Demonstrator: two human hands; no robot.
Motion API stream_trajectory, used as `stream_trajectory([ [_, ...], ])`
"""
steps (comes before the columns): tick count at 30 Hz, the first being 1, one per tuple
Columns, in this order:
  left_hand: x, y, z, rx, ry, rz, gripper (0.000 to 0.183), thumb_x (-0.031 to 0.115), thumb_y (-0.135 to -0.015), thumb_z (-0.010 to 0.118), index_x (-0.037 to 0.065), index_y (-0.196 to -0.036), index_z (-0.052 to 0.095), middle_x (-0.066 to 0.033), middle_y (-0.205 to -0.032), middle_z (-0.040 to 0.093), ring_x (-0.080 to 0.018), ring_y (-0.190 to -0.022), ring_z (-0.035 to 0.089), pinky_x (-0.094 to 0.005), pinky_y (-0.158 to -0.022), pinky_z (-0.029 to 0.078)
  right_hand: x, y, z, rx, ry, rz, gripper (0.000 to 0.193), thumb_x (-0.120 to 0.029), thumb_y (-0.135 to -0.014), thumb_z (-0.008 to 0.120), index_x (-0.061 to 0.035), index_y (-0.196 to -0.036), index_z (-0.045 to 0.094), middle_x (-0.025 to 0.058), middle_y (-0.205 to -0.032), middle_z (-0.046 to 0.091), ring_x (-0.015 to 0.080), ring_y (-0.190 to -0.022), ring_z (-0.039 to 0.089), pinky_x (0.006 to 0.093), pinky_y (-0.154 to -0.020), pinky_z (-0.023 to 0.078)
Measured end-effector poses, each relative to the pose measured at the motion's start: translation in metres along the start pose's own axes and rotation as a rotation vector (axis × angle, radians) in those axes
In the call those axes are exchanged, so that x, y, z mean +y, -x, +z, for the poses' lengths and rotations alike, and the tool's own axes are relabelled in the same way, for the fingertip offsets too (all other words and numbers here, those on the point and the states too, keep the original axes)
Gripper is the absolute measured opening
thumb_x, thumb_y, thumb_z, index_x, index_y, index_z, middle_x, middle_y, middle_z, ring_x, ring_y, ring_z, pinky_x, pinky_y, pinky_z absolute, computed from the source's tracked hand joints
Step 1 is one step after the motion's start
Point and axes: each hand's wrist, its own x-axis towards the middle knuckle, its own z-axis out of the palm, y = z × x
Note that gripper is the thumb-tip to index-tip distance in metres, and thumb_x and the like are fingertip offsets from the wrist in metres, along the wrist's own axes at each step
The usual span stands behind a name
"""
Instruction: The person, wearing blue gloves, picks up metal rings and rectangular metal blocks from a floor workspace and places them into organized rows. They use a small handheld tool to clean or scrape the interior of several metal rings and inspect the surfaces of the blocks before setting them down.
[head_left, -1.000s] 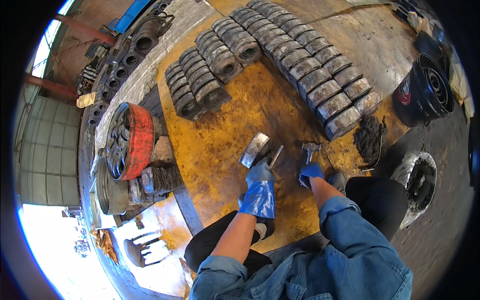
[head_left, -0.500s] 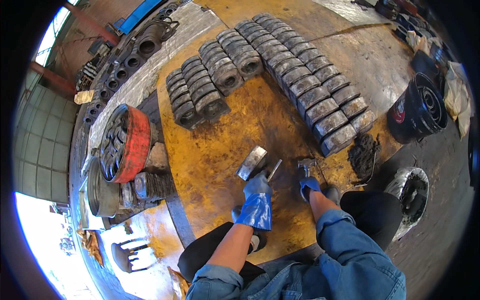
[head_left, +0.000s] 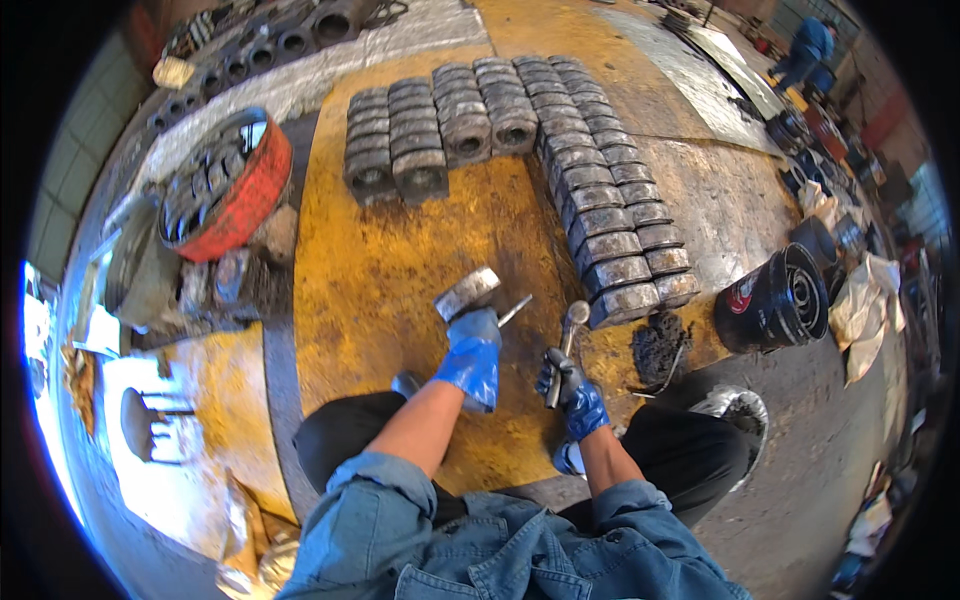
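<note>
Label [head_left: 740, 294], red, on black plastic bucket [head_left: 772, 303] at 3 o'clock; writing too small to read. Silvery metal block [head_left: 468, 292] is near centre over yellow, dark-stained floor [head_left: 390, 250], long axis 2-to-8. Thin pale metal rod [head_left: 516, 309] at block's 4 o'clock, pointing 1-to-2. Steel hammer [head_left: 567, 344] farther out at 4, head just past 12. Hands: right hand [head_left: 572, 388], blue glove, dark fingers, wrapped round hammer handle; left hand [head_left: 473, 332], blue glove, against block's 6 o'clock side, fingers hidden, can't tell how far closed. Dark grey block rows [head_left: 608, 200], 11 to 2.
</note>
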Motion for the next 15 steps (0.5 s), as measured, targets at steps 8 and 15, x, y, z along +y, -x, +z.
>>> stream_trajectory([
  [8, -0.013, -0.001, 0.014, -0.05, 0.039, -0.004, 0.021, 0.019, -0.089, 0.055, 0.014, -0.098, 0.073, -0.0148, -0.095, 0.072, -0.0339, -0.09, 0.07, -0.048, -0.074, 0.055, -0.006, 0.024, 0.14, 0.531, 0.776, -0.135, 0.019, -0.024, -0.089, 0.071, -0.0062, -0.091, 0.063, 0.0033, -0.066, 0.058, 0.0146, -0.054, 0.054, 0.0294, -0.048, 0.042],
  [15, -0.015, 0.011, 0.01, -0.046, 0.062, 0.048, 0.019, 0.014, -0.086, 0.056, 0.011, -0.097, 0.071, -0.0154, -0.098, 0.071, -0.0337, -0.095, 0.068, -0.0468, -0.078, 0.054, 0.018, 0.024, 0.129, 0.502, 1.062, -0.389, 0.016, -0.017, -0.092, 0.068, -0.0113, -0.081, 0.058, 0.0023, -0.064, 0.056, 0.0114, -0.052, 0.053, 0.0292, -0.047, 0.042],
])
